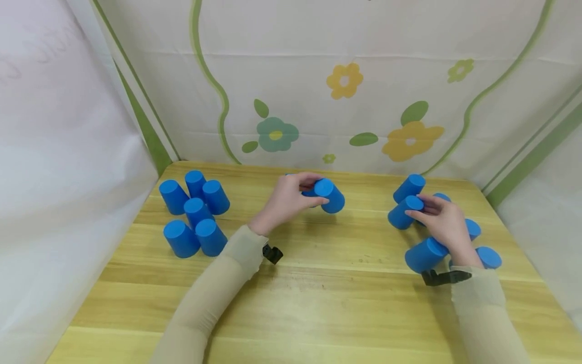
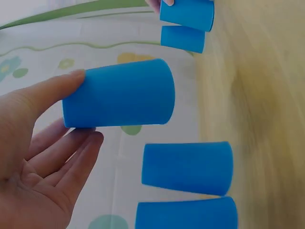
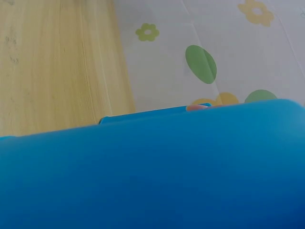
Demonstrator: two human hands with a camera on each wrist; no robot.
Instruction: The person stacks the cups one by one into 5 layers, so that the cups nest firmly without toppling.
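My left hand [image 1: 289,198] pinches a smooth blue tapered cup [image 1: 334,198], narrow end up, mid-table; more blue shows partly hidden behind it. My right hand [image 1: 446,223] holds another blue tapered cup [image 1: 400,216], similar blue cups [image 1: 407,189] crowded round, some partly covered by that hand. Six more blue cups [image 1: 197,213] grouped left on the yellow wood-grain table [image 1: 318,308]. Behind: white cloth [image 1: 291,30], printed flowers [image 1: 276,135].

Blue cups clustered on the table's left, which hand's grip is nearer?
Left. The left grip is to the right of those blue cups; the right grip is much farther right.
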